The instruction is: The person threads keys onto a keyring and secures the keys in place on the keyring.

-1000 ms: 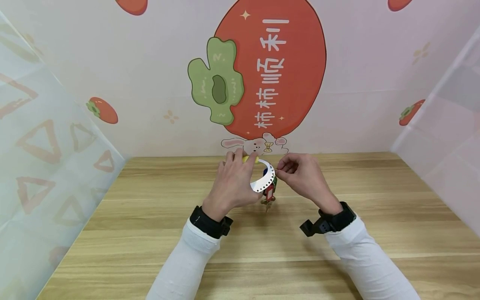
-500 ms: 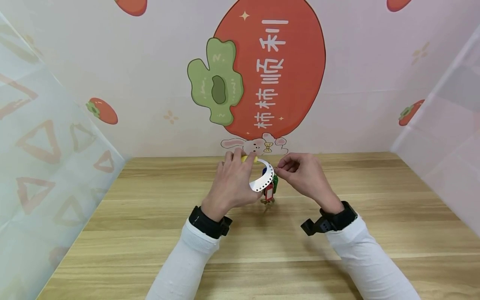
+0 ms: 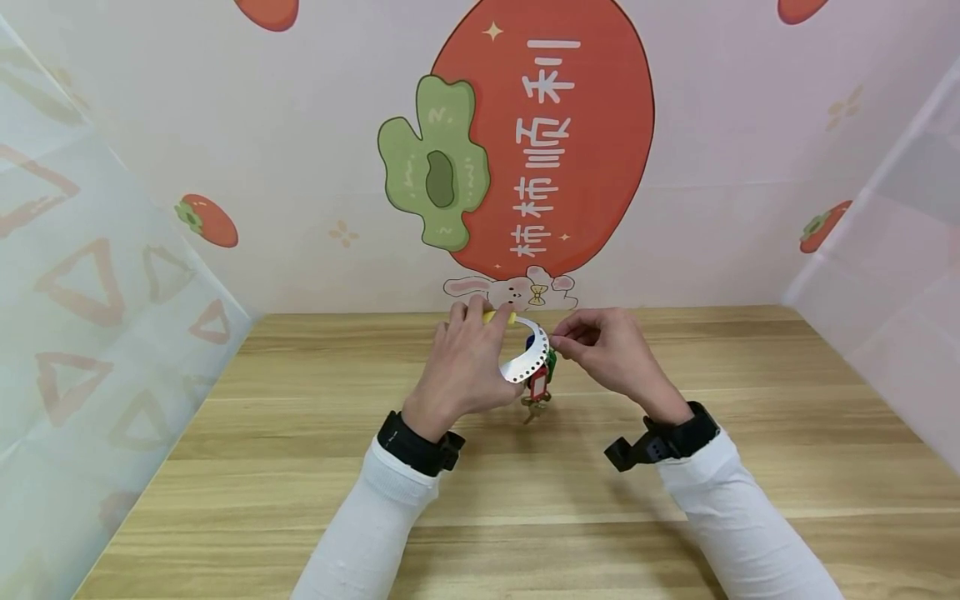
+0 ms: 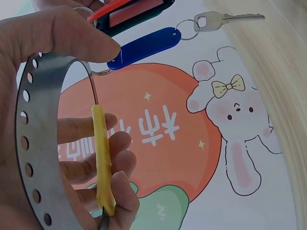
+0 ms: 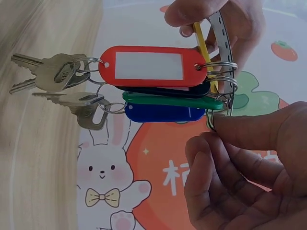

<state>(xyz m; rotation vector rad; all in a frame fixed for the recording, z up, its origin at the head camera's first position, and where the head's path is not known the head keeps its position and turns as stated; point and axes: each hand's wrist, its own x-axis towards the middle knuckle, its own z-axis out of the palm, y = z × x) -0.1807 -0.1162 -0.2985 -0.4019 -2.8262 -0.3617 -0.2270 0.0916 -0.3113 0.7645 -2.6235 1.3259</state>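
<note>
My left hand [image 3: 465, 358] holds a curved metal key holder [image 3: 531, 360], a perforated band with a row of holes along its edge and a yellow grip [image 4: 102, 158]. In the left wrist view the fingers curl round that grip. Split rings at the band carry red [image 5: 153, 66], green [image 5: 168, 99], blue [image 5: 163, 113] and dark key tags. Keys [image 5: 60, 72] dangle from the tags' other ends. With thumb and forefinger, my right hand [image 3: 611, 350] pinches a small split ring [image 5: 211, 120] at the band's edge, by the green and blue tags.
Below the hands lies a wood-grain table [image 3: 525, 517]. A printed backdrop [image 3: 720, 208] with a big persimmon and a rabbit rises behind its far edge. Pale side panels [image 3: 112, 333] stand left and right.
The hanging tags and keys have swung slightly. My right hand shifts a little while pinching at the band; the left hand keeps almost the same place.
</note>
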